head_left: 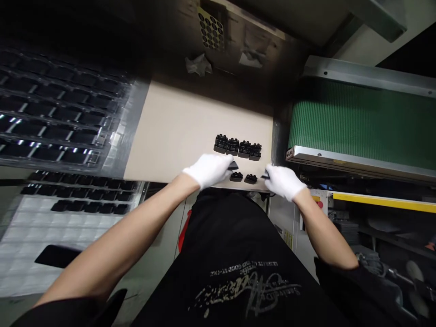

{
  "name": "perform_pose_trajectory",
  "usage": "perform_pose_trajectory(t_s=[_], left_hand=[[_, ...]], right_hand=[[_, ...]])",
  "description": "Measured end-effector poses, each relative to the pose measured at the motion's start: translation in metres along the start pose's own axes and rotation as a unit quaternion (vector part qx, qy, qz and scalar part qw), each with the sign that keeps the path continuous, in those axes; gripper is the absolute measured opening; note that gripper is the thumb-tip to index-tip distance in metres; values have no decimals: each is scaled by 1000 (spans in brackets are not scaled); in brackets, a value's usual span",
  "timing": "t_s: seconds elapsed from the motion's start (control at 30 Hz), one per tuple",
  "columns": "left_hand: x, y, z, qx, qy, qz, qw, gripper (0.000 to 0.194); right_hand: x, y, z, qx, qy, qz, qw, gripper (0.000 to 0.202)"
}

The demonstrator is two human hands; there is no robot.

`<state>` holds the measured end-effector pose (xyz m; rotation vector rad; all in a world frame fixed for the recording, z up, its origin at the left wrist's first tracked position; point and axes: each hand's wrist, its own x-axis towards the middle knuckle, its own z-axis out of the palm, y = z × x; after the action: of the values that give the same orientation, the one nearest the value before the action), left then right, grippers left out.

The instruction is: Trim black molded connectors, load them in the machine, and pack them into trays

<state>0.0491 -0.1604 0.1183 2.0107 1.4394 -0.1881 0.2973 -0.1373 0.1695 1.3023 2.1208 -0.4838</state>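
My left hand [213, 170], in a white glove, is closed on a small flat black part [233, 165] that sticks out past the fingertips. My right hand [283, 180], gloved as well, pinches a thin dark piece near the board's right edge; its kind is too small to make out. Between the hands, two small black molded parts [236, 176] lie at the near edge of the beige board [170, 131]. Just beyond them stands a row of several black molded parts [239, 147] with knobbed tops, set side by side.
Clear plastic trays of black parts [61, 104] fill the left side, with a white tray [44, 218] lower down. At right is a green ribbed conveyor belt [357, 122] with a metal frame. Crumpled white paper [199, 65] and a sticker sheet [211, 31] are at the back.
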Motion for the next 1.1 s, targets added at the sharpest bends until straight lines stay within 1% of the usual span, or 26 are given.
perform_pose_trajectory(t_s=[0.03,0.1,0.13,0.2,0.3,0.37,0.43,0.53,0.63,0.67,0.73,0.77,0.83,0.9,0.93,1.0,1.07,1.1], left_hand=[[20,1,-2,35,-40,-7,999,37],[58,8,-1,79,-105,-14,991,36],[74,12,3,88,-128,-17,988,34],[98,21,13,89,-152,-22,984,32],[116,22,27,76,-170,-23,982,40],[122,16,32,62,-182,-23,981,45],[125,5,34,41,-193,-21,980,45],[124,-15,34,2,-200,-15,980,41],[113,-36,40,-58,-181,-9,982,41],[108,-42,43,-78,-168,-8,983,41],[96,-56,53,-140,-127,-4,982,41],[90,-63,59,-183,-100,1,978,41],[81,-76,71,-271,-45,18,961,44],[77,-86,81,-331,-2,41,943,53],[75,-90,85,-336,12,51,941,57],[74,-94,90,-325,41,67,943,61],[73,-92,93,-295,72,89,949,64],[74,-90,93,-275,85,100,952,65]], right_hand=[[23,-1,4,-26,-26,11,999,35],[65,-4,12,-43,-73,22,996,38],[82,-7,15,-43,-91,24,995,39],[107,-12,20,-50,-120,24,991,40],[125,-18,25,-49,-139,19,989,43],[128,-18,28,-40,-143,17,989,46],[128,-14,30,-27,-144,16,989,47],[122,-2,31,0,-132,25,991,46],[102,14,37,29,-94,54,994,42],[92,19,42,46,-62,71,995,42],[65,24,60,115,33,102,988,44],[49,24,73,169,88,115,975,44],[19,16,106,297,174,123,931,38],[-6,2,145,392,220,117,885,31],[-15,-7,165,420,240,112,868,28],[-25,-25,203,441,281,99,846,25],[-25,-39,234,441,329,85,831,23],[-24,-44,244,435,354,79,824,22]])
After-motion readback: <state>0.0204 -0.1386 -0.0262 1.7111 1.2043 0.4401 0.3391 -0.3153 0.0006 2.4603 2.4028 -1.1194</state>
